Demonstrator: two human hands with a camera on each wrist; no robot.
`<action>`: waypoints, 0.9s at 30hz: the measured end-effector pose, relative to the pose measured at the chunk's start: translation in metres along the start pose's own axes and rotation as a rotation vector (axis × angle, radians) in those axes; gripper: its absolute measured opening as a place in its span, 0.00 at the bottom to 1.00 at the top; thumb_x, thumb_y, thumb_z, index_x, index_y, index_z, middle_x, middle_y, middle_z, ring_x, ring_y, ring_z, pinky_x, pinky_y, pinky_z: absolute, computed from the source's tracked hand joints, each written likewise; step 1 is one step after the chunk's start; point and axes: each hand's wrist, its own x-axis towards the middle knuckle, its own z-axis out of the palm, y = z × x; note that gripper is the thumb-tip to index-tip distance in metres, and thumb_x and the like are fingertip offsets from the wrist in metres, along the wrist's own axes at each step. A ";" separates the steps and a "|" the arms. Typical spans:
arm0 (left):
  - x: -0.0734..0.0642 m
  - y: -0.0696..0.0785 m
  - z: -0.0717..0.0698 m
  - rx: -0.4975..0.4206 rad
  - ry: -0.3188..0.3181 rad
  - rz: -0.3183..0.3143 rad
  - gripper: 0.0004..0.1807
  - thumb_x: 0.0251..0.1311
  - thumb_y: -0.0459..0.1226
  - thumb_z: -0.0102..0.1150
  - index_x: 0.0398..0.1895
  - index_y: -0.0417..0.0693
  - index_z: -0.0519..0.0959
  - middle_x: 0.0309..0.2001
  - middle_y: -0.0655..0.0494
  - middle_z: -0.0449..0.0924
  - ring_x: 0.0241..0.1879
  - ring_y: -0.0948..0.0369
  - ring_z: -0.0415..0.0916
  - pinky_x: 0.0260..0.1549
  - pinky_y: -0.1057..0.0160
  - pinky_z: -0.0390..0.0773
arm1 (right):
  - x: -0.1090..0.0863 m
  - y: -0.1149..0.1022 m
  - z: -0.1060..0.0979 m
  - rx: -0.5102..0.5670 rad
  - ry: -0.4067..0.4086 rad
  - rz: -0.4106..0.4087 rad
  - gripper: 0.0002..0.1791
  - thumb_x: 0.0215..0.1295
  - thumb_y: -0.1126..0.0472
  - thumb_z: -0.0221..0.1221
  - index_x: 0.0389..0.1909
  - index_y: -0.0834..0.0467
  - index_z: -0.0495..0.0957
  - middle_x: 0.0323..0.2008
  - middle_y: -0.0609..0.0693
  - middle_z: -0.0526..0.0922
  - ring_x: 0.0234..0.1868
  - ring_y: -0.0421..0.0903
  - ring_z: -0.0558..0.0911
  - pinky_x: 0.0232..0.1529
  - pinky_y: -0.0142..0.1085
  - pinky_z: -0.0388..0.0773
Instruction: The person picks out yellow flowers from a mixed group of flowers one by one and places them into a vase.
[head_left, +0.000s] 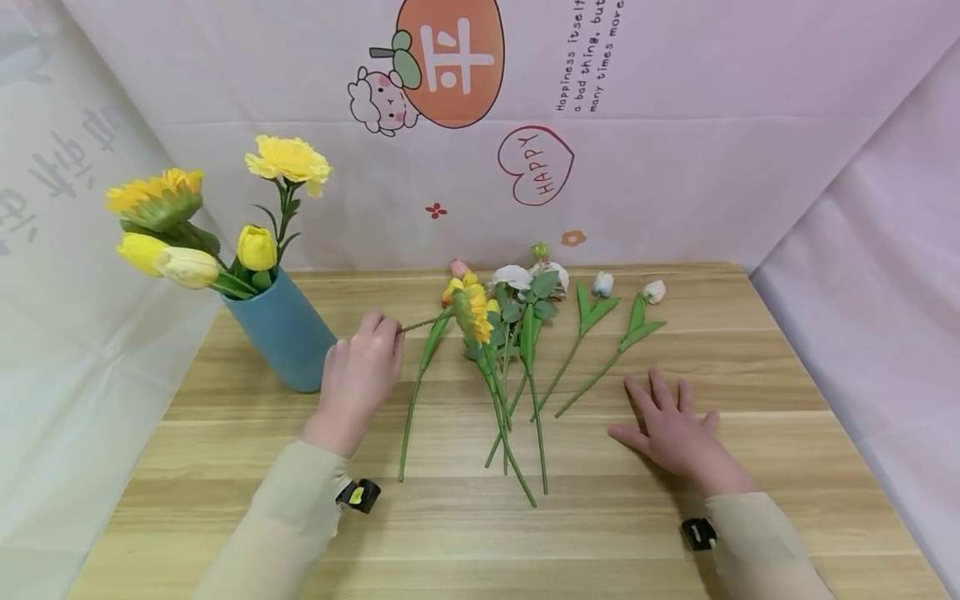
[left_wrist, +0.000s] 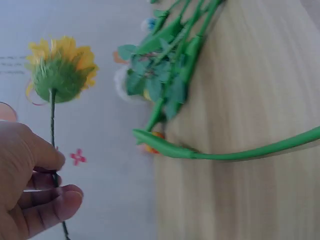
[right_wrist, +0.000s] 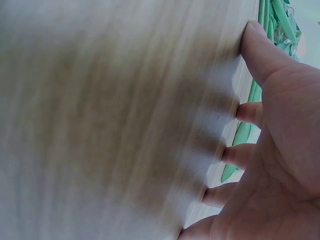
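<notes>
My left hand (head_left: 363,362) pinches the thin stem of a yellow sunflower (head_left: 472,310) between thumb and fingers, beside the vase. In the left wrist view the sunflower (left_wrist: 62,70) shows its green underside, and its stem runs down through the fingers. A blue vase (head_left: 281,333) stands at the left, holding several yellow flowers: an orange-yellow sunflower (head_left: 159,200), a carnation (head_left: 288,160) and tulips (head_left: 257,248). My right hand (head_left: 678,433) rests on the table with its fingers spread. The right wrist view shows its fingertips (right_wrist: 230,156) on the wood.
Several loose flowers lie mid-table, stems toward me: white roses (head_left: 512,277) with grey-green leaves, a pale blue tulip (head_left: 603,284) and a white tulip (head_left: 654,292). One green stem (head_left: 408,425) lies apart on their left. A printed cloth (head_left: 675,150) hangs behind the wooden table (head_left: 600,533).
</notes>
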 end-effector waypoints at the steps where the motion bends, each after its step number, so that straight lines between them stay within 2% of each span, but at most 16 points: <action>1: 0.002 0.001 -0.004 0.007 0.041 0.034 0.05 0.67 0.31 0.63 0.33 0.37 0.83 0.35 0.46 0.78 0.13 0.50 0.75 0.11 0.51 0.77 | 0.000 0.000 0.000 0.000 0.000 0.000 0.52 0.69 0.26 0.50 0.80 0.57 0.51 0.78 0.72 0.44 0.74 0.83 0.41 0.54 0.88 0.42; 6: 0.011 0.007 -0.027 0.015 0.233 0.179 0.04 0.65 0.30 0.65 0.35 0.35 0.83 0.36 0.43 0.77 0.15 0.53 0.74 0.10 0.53 0.76 | 0.000 0.002 0.002 0.000 0.001 -0.002 0.53 0.68 0.26 0.50 0.81 0.57 0.51 0.79 0.71 0.43 0.74 0.83 0.41 0.54 0.88 0.42; 11: 0.021 0.014 -0.047 -0.010 0.352 0.254 0.03 0.66 0.30 0.64 0.36 0.36 0.82 0.37 0.44 0.78 0.19 0.52 0.78 0.13 0.53 0.78 | 0.001 0.002 0.002 0.001 0.001 -0.003 0.53 0.68 0.26 0.50 0.81 0.57 0.51 0.79 0.71 0.43 0.74 0.83 0.41 0.54 0.88 0.42; 15: 0.029 0.019 -0.058 -0.057 0.404 0.284 0.04 0.68 0.30 0.62 0.37 0.36 0.82 0.37 0.45 0.79 0.20 0.53 0.78 0.16 0.53 0.79 | 0.001 0.003 0.002 0.000 0.005 -0.004 0.52 0.69 0.26 0.50 0.81 0.57 0.51 0.79 0.71 0.43 0.74 0.83 0.42 0.54 0.88 0.42; 20: 0.038 0.020 -0.063 -0.100 0.443 0.310 0.04 0.68 0.30 0.61 0.38 0.35 0.83 0.37 0.43 0.79 0.21 0.52 0.78 0.19 0.53 0.81 | 0.000 0.002 0.002 -0.006 0.011 -0.005 0.52 0.69 0.27 0.51 0.81 0.57 0.51 0.78 0.72 0.44 0.74 0.83 0.42 0.54 0.88 0.43; 24: 0.044 0.015 -0.065 -0.118 0.474 0.294 0.05 0.68 0.30 0.62 0.39 0.34 0.83 0.37 0.42 0.80 0.25 0.50 0.81 0.23 0.53 0.84 | 0.000 0.002 0.002 0.003 0.010 -0.007 0.52 0.69 0.27 0.51 0.80 0.58 0.51 0.78 0.72 0.44 0.74 0.83 0.42 0.54 0.88 0.42; 27: 0.048 0.009 -0.068 -0.141 0.500 0.257 0.06 0.69 0.30 0.60 0.39 0.33 0.83 0.37 0.41 0.80 0.29 0.49 0.81 0.24 0.52 0.83 | -0.001 0.001 0.002 0.004 0.011 -0.006 0.52 0.69 0.27 0.51 0.80 0.58 0.51 0.78 0.72 0.44 0.74 0.83 0.42 0.54 0.88 0.42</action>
